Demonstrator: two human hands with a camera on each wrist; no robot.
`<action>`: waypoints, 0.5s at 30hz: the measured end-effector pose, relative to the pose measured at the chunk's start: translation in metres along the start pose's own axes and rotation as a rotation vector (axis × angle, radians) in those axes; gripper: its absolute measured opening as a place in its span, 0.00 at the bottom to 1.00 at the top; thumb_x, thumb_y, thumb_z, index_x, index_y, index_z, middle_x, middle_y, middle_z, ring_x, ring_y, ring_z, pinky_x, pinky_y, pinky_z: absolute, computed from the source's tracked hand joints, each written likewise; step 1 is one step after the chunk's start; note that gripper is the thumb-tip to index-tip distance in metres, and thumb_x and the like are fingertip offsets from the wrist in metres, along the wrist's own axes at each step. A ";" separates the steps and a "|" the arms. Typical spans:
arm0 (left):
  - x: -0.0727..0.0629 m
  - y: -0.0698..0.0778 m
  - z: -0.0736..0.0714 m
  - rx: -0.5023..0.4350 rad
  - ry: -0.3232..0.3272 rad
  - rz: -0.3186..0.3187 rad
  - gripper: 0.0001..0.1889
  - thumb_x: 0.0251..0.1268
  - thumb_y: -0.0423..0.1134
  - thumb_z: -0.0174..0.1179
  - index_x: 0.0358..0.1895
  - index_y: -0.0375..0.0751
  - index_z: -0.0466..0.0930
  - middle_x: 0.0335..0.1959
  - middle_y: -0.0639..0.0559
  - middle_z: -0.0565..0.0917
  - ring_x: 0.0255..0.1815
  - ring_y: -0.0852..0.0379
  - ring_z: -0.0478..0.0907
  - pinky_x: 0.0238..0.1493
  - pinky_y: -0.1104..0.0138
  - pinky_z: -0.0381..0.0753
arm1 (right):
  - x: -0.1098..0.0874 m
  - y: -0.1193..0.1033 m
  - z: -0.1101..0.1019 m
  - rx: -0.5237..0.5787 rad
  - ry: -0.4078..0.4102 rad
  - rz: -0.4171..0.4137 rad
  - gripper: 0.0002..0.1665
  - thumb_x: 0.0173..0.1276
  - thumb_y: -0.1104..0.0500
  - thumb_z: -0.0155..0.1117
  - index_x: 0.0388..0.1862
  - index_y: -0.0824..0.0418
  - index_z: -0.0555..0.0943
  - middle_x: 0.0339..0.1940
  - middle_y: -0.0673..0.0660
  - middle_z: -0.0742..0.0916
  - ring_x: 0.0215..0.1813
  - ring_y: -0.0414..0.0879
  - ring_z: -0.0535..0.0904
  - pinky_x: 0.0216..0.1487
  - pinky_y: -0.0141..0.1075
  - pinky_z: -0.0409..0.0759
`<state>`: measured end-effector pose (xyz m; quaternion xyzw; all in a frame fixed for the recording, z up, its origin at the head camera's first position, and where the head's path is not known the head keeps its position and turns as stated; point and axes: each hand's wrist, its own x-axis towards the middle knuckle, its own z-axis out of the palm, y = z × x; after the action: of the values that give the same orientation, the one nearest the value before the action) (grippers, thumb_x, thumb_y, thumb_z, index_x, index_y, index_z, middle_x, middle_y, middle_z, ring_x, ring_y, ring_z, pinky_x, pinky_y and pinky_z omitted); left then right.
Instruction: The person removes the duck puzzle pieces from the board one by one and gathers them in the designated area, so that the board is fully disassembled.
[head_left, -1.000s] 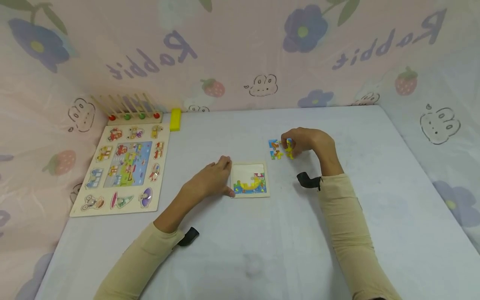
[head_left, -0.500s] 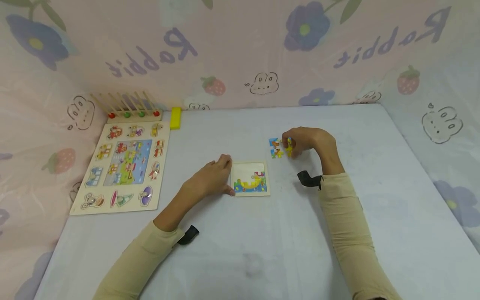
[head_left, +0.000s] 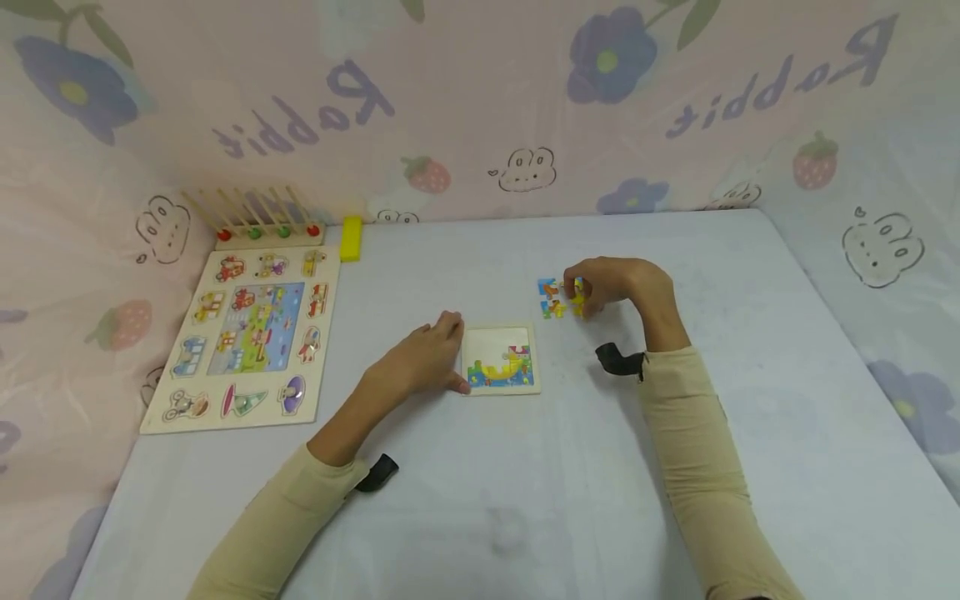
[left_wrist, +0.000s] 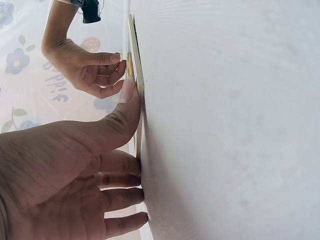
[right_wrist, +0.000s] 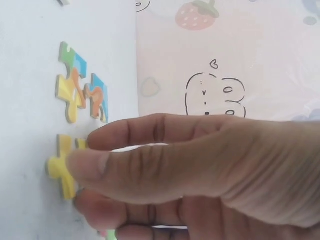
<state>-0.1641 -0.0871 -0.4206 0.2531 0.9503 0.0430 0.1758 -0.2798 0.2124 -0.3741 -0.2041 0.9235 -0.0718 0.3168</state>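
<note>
In the head view, my left hand (head_left: 423,357) rests along the left side of a small square puzzle tray (head_left: 537,367). Its thumb presses the tray's near left corner, and its fairly straight fingers reach the far left corner. Fitted jigsaw pieces (head_left: 501,377) fill the tray's near part; the far part shows bare board. Farther right, my right hand (head_left: 611,282) pinches a yellow jigsaw piece (right_wrist: 61,167) between thumb and fingers, partly hidden by the thumb in the right wrist view. Beside it lie loose blue, orange and yellow pieces (right_wrist: 72,90).
At the left lies a large wooden knob puzzle board (head_left: 225,400). Behind it stands a rack with upright pegs (head_left: 270,237) and red and green beads, next to a yellow block (head_left: 351,239). A printed curtain (head_left: 465,100) hangs along the table's back edge.
The right hand has shifted very slightly to the right over the loose pieces, still at the yellow one. The left hand and the tray have stayed in place.
</note>
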 end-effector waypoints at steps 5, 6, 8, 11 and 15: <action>0.000 0.000 0.000 0.000 -0.003 -0.001 0.56 0.62 0.59 0.71 0.80 0.24 0.55 0.81 0.33 0.59 0.82 0.40 0.64 0.83 0.50 0.66 | -0.005 -0.005 -0.003 -0.010 0.020 -0.015 0.21 0.66 0.63 0.75 0.56 0.56 0.79 0.45 0.58 0.85 0.47 0.51 0.79 0.51 0.45 0.77; 0.000 0.000 0.000 -0.002 -0.004 -0.004 0.56 0.62 0.59 0.71 0.80 0.24 0.55 0.82 0.33 0.59 0.82 0.40 0.64 0.83 0.50 0.66 | -0.007 -0.006 -0.003 -0.013 0.028 -0.029 0.21 0.66 0.63 0.75 0.56 0.57 0.79 0.45 0.58 0.84 0.47 0.50 0.79 0.50 0.45 0.77; 0.000 0.000 0.000 -0.005 -0.005 -0.006 0.56 0.62 0.59 0.71 0.80 0.24 0.55 0.82 0.33 0.59 0.83 0.40 0.63 0.83 0.50 0.66 | -0.009 -0.010 -0.004 -0.021 0.043 -0.063 0.21 0.66 0.63 0.75 0.55 0.58 0.79 0.44 0.57 0.84 0.47 0.50 0.79 0.50 0.45 0.77; 0.000 0.000 0.000 -0.010 -0.005 -0.008 0.56 0.62 0.59 0.72 0.80 0.24 0.55 0.82 0.33 0.58 0.83 0.40 0.63 0.83 0.49 0.66 | -0.012 -0.018 -0.005 -0.033 0.057 -0.106 0.19 0.66 0.63 0.75 0.54 0.58 0.79 0.43 0.57 0.83 0.47 0.49 0.78 0.50 0.44 0.76; 0.001 0.000 0.001 -0.014 -0.008 -0.014 0.56 0.62 0.59 0.72 0.80 0.24 0.55 0.82 0.34 0.58 0.82 0.39 0.65 0.82 0.50 0.67 | -0.014 -0.032 -0.003 -0.029 0.048 -0.150 0.18 0.67 0.63 0.75 0.53 0.60 0.80 0.42 0.56 0.83 0.45 0.48 0.78 0.48 0.42 0.76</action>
<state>-0.1642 -0.0866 -0.4218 0.2452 0.9511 0.0475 0.1818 -0.2606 0.1891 -0.3552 -0.2756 0.9139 -0.0867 0.2852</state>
